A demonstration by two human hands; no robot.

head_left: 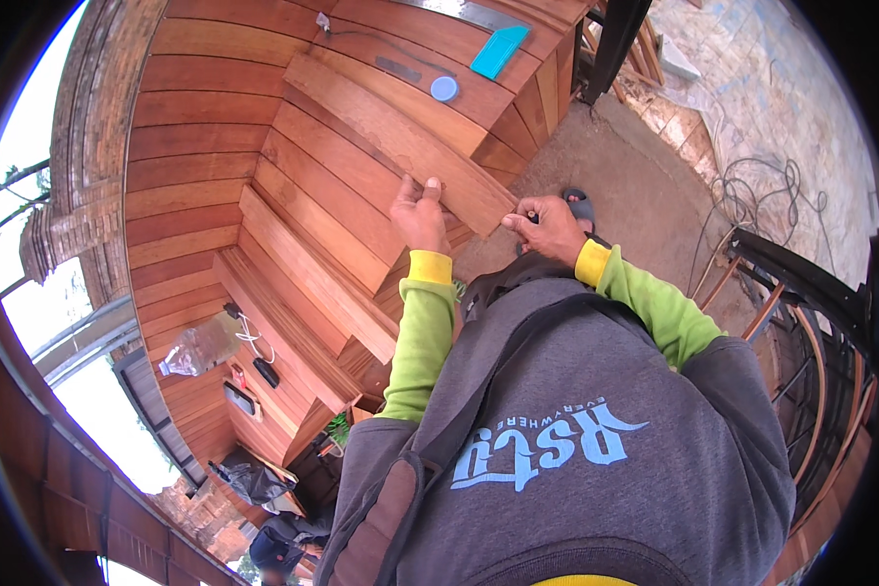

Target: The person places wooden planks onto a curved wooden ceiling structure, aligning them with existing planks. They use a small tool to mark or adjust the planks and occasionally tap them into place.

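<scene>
Spanning the upper middle, a reddish-brown board (pixel 400 137) lies aslant over the wooden steps (pixel 313 166), its near end beside the person's lap. Left hand (pixel 420 215): thumb and forefinger closed on the board's lower long edge, other fingers mostly hidden. Right hand (pixel 549 230): fingers curled in, thumb tip at the board's near end; a small dark thing shows among the fingers, too small to name. Cannot tell whether this hand grips the board too.

Beyond the board, on the upper planks: round blue lid (pixel 444 89); thin grey strip (pixel 397 69); square with teal handle (pixel 499 52), its metal blade cut off by the top rim. On the lower steps, left: clear bottle (pixel 203 347), white cord (pixel 253 335), phone-like slab (pixel 241 398), its face hard to read. Lower left, a black plastic bag (pixel 254 481) and a dark bundle partly behind the shirt (pixel 596 410), not clear.

Below the right hand, sandalled foot (pixel 580 208), mostly covered. Far right, loose cable (pixel 786 190) on a pale sheet (pixel 801 107), ends lost.
</scene>
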